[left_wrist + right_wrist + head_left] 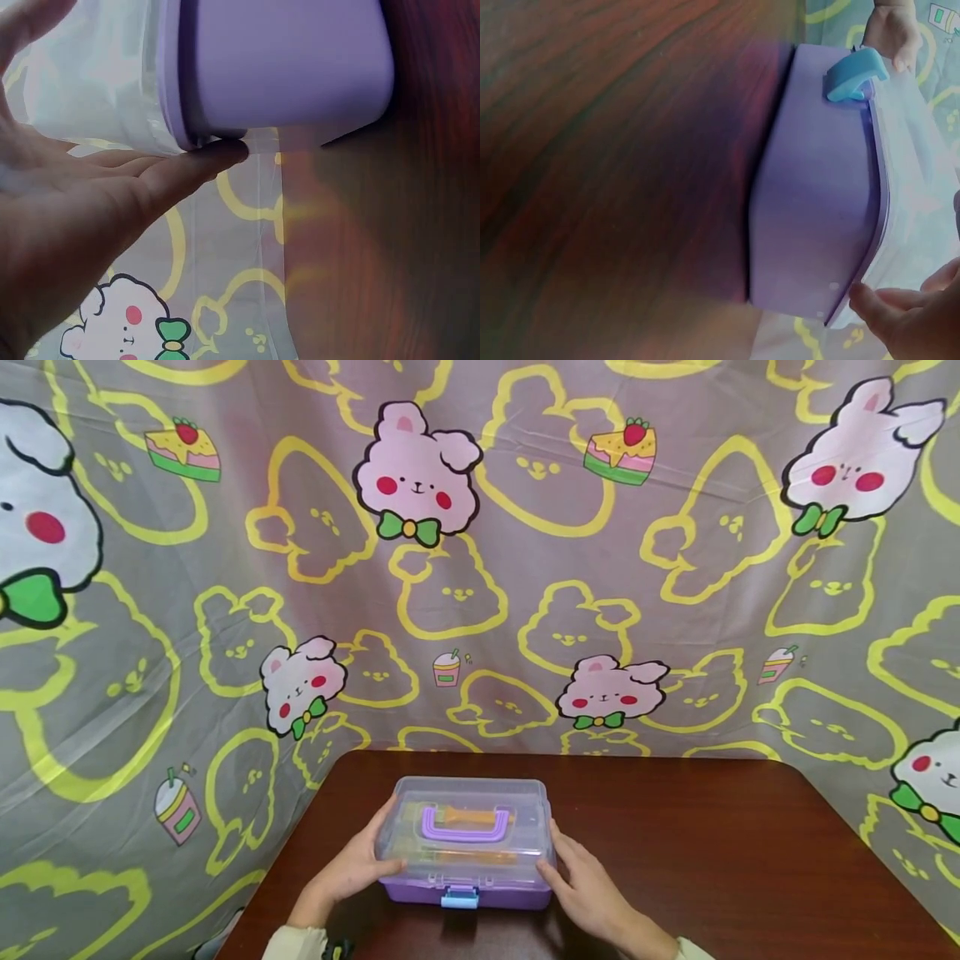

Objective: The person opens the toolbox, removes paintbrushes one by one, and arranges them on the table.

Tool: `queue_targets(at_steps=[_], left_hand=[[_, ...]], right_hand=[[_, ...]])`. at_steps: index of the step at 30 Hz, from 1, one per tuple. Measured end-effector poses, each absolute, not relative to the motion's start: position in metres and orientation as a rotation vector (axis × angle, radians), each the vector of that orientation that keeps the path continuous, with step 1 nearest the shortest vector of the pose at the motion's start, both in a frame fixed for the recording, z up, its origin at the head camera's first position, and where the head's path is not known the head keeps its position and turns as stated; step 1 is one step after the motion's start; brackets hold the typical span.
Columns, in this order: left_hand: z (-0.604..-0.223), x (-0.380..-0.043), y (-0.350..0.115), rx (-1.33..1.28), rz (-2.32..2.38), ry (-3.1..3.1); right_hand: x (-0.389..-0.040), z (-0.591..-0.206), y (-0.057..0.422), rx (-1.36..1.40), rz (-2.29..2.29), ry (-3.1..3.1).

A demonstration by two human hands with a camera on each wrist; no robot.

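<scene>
A storage box with a clear lid (472,787) and a purple base (420,893) sits on the table, a purple carry handle (465,833) folded on its top. The light-blue latch (853,75) at its front sticks outward in the right wrist view. My left hand (356,860) holds the lid's left end, thumb at the front corner and fingers along the side. At the opposite end, my right hand (588,885) grips the lid the same way. Through the clear plastic show orange-handled brushes (472,817); their lower parts are blurred.
The dark reddish-brown table (697,835) extends to the right of the box. Behind it and at the sides hangs a grey curtain (517,693) printed with rabbits and yellow outlines. A dark band (339,949) circles my left wrist.
</scene>
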State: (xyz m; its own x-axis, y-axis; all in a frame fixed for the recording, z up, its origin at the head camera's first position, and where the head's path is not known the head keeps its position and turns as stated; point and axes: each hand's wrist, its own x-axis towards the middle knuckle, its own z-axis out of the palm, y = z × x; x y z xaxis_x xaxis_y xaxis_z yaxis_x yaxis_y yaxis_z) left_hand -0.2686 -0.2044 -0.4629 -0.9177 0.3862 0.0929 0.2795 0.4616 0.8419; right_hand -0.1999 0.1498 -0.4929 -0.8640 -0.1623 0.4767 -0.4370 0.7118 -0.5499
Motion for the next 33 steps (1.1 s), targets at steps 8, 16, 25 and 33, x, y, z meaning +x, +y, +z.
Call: queue_targets(at_steps=[8,16,25,33], left_hand=[[-0.457,-0.269,-0.204,0.519,1.409,2.656],[-0.459,-0.270,-0.204,0.442,1.445,2.618],[-0.459,-0.271,-0.207,0.469,1.480,2.586],[-0.462,-0.271,-0.213,0.586,1.540,2.436]], right_hand=[[-0.201,-0.491,0.160,0.599,0.823,-2.530],[-0.207,-0.490,0.167,0.758,0.738,-2.476],[-0.211,-0.481,0.173,0.948,0.527,-2.306],[-0.210,-0.465,0.177,0.935,0.560,-2.359]])
